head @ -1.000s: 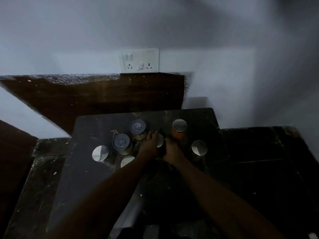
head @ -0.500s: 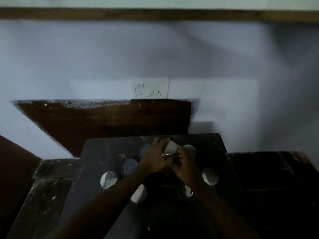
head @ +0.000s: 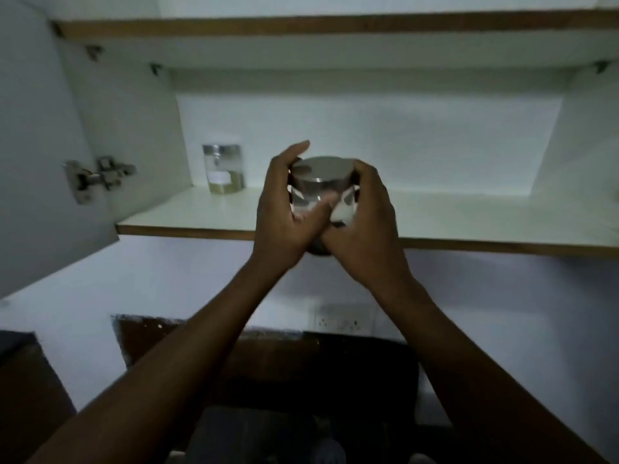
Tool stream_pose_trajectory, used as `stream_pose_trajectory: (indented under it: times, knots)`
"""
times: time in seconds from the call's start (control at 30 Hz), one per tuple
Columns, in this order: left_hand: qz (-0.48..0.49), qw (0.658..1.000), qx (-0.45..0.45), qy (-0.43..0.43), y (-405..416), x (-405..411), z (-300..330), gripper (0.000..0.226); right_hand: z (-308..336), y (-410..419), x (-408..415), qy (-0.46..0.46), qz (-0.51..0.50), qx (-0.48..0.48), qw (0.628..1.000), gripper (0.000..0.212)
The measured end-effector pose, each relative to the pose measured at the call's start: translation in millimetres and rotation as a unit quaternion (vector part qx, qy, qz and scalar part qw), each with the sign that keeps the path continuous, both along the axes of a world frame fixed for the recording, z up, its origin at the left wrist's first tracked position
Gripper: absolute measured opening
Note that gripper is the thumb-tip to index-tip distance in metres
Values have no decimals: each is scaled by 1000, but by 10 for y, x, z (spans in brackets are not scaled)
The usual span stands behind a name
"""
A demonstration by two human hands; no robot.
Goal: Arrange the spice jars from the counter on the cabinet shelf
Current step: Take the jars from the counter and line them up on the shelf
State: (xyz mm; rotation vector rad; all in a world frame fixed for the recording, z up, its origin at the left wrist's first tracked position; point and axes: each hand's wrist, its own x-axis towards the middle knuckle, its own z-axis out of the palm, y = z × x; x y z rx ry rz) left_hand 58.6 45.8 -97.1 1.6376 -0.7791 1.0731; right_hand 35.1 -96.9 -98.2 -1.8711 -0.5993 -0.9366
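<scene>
Both hands are carrying 1 jar (head: 321, 185) up toward the cabinet shelf (head: 201, 212), so this looks like the transfer step, with the set-down not yet done. The left hand (head: 284, 209) wraps the jar's left side, fingers curled round the glass and the index finger poking up past the lid. The right hand (head: 363, 212) cups the right side and the bottom, fingers curled behind it. So both are holding the jar, not loose.

The jar sits in the air about at the shelf's near edge, roughly mid-width. I can't tell if its base is over the board yet, since the palms hide the bottom.

Orientation: it's upright, metal lid on top, long axis pretty much vertical, maybe tipped a hair toward the camera, since a bit of the lid's top face shows. Hard to be sure with the blur.

1 other jar (head: 223, 169) already stands on the shelf at the far left, against the back wall, well apart from the carried one.

Next move, I'd guess: push it further in, lower it flat onto the board beside the standing jar, then let go. The base needs to clear the front lip first, or it could catch and tip.
</scene>
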Motion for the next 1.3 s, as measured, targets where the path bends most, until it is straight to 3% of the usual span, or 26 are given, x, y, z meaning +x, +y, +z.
stream_pose_trajectory:
  times: [0.13,0.33,0.57,0.7,0.9,1.07,1.2,1.3]
  knots:
    - [69,993,-21,91,510,541,447,62,478,615,804,47,35,16,998,62]
    - [125,962,0,242,1131,1147,421,55,422,1162,1766,180,86,-15,980,95]
    - [101,943,-134,288,1479,1425,274,27,232,1290,2289,195,110,49,973,79]
    - [112,918,-118,361,1503,1576,219,22,232,1312,2444,193,113,50,973,77]
    - [146,916,-25,373,1496,1656,177,33,210,1284,2502,231,117,79,963,72]
    - [134,914,-89,372,1552,1637,193,27,235,1251,2545,266,93,125,951,43]
    - [116,908,-103,389,1545,1618,197,29,247,1229,2525,236,1,136,962,43]
    - [88,913,-61,393,1485,1639,187,36,232,1254,2463,239,41,111,964,65]
